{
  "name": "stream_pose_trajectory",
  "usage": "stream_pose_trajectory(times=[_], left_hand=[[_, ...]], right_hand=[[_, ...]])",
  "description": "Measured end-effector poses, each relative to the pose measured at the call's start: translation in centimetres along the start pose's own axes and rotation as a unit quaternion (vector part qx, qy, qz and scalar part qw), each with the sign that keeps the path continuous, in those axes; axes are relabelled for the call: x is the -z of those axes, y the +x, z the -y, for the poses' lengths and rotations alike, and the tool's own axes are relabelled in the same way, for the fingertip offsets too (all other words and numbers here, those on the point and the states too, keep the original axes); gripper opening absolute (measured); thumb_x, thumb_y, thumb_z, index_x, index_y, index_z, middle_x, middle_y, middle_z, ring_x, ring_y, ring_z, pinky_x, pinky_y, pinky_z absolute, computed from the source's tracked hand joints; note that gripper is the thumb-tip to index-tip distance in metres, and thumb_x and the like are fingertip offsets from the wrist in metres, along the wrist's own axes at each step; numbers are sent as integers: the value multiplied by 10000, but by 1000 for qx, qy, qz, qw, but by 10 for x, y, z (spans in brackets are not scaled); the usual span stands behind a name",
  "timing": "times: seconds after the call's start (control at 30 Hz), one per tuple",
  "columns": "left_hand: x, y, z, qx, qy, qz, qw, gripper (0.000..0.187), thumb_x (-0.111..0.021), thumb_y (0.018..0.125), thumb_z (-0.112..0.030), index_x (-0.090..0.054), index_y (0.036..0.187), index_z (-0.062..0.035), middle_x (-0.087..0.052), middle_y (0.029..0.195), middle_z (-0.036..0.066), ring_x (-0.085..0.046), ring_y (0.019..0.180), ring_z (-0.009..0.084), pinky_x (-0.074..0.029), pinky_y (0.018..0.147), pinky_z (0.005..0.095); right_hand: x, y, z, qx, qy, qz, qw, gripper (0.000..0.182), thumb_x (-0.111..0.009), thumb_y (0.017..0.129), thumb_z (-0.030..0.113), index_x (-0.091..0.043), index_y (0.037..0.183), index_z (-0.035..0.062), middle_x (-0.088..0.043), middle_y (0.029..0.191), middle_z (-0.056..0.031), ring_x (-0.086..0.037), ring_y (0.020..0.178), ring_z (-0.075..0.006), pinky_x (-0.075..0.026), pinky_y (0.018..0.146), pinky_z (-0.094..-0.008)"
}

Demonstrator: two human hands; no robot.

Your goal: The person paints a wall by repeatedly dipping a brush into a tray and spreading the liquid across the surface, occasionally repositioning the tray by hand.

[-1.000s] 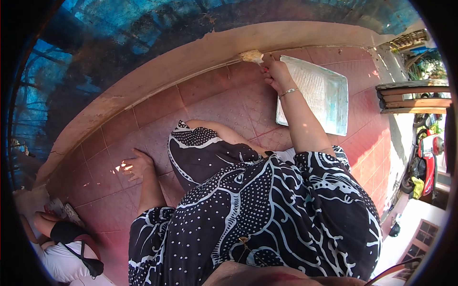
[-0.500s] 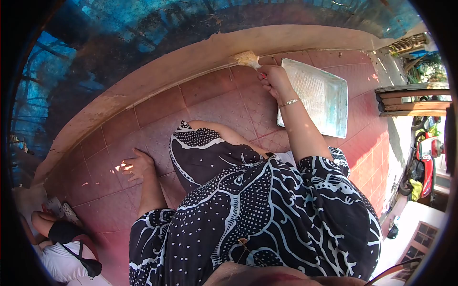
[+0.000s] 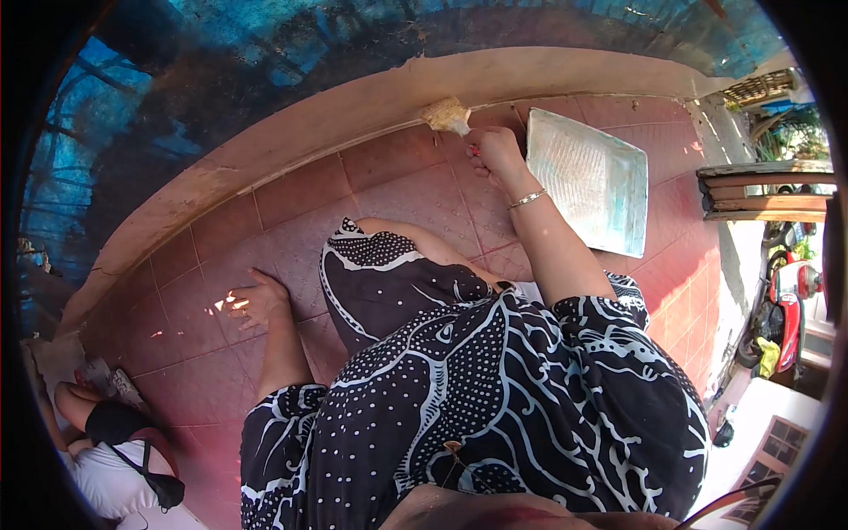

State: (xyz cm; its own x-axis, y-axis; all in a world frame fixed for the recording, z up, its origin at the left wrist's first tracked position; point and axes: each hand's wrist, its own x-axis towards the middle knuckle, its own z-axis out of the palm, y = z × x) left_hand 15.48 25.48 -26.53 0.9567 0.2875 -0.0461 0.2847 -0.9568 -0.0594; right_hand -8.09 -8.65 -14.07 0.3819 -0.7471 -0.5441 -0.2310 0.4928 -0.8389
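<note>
A wide paintbrush [image 3: 448,116] with pale, cream-stained bristles is gripped by its handle in my right hand [image 3: 495,152], whose fingers are closed around it. Its bristles lie against the low beige band [image 3: 291,150] of the wall, just above the floor line. Beside my right wrist stands a whitish paint tray [image 3: 587,181] with a ribbed slope. Flat on the red tiled floor, with fingers spread, my left hand [image 3: 261,300] rests to the left of my knee and holds nothing.
The wall above the beige band is painted blue and dark [image 3: 265,79]. Another person [image 3: 124,459] sits at the lower left. A wooden frame piece [image 3: 768,190] and a red motorbike [image 3: 789,305] are at the right.
My right hand and the paintbrush have shifted a little to the left along the beige band. My left hand stays on the floor.
</note>
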Motion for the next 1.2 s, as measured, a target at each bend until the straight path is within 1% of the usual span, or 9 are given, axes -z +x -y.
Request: stream_pose_trajectory(times=[0.17,0.23,0.33,0.57,0.67,0.8,0.87,0.97,1.2], left_hand=[[7,-3,-2,2,5,11,1000,796,-238,882,-589,-131,1401,5,-96,1465,222,-98,1347,397,-92,1029,616],[9,-2,-1,5,13,17,1000,794,-238,882,-588,-136,1400,6,-98,1465,221,-100,1347,396,-92,1028,618],[5,-3,-1,-4,5,0,1000,792,-239,882,-588,-147,1398,6,-103,1465,219,-102,1347,393,-90,1029,617],[0,-2,0,-2,7,-5,1000,793,-234,882,-590,-146,1398,6,-110,1460,226,-102,1347,389,-99,1028,615],[3,-1,1,0,13,-4,1000,791,-231,883,-590,-150,1398,4,-111,1460,225,-98,1348,386,-99,1029,613],[5,-2,-1,4,11,13,1000,787,-230,884,-589,-153,1398,2,-104,1463,223,-96,1350,382,-99,1030,611],[2,-1,1,0,10,9,1000,788,-231,883,-590,-154,1398,2,-107,1462,223,-97,1350,383,-97,1030,610],[0,-1,-1,1,6,4,1000,791,-233,882,-592,-155,1398,1,-114,1462,219,-96,1351,383,-91,1031,610],[-3,2,1,3,-7,1,1000,795,-242,877,-597,-157,1399,-3,-123,1463,213,-89,1350,393,-87,1029,616]], right_hand=[[-19,33,-35,10,-48,-16,999,125,-511,762,44,-495,638,43,-454,584,-45,-333,403,-76,-220,346,-235],[-20,56,-56,193,-133,99,967,116,-516,765,46,-506,650,36,-454,582,-46,-337,398,-80,-226,342,-234],[-27,-19,6,12,19,23,999,99,-516,766,42,-515,669,22,-457,581,-49,-340,401,-85,-229,340,-245],[-30,36,-55,155,-70,66,983,170,-534,771,52,-514,609,5,-454,577,-71,-345,390,-124,-234,337,-272],[-27,4,-16,49,-23,33,998,148,-500,743,48,-599,669,-35,-547,591,-88,-495,450,-159,-365,390,-312],[14,-10,1,43,-22,-19,999,138,-514,730,56,-601,662,-27,-535,583,-79,-476,452,-157,-362,407,-321],[36,17,-17,80,-81,-95,989,128,-511,734,34,-513,607,16,-434,559,-41,-332,389,-112,-224,335,-263],[46,49,-27,89,62,-121,987,130,-523,733,39,-514,606,18,-438,563,-37,-334,390,-113,-224,333,-263],[53,22,-10,104,31,-134,985,93,-517,744,30,-533,652,20,-467,583,-44,-355,399,-102,-237,332,-248]])
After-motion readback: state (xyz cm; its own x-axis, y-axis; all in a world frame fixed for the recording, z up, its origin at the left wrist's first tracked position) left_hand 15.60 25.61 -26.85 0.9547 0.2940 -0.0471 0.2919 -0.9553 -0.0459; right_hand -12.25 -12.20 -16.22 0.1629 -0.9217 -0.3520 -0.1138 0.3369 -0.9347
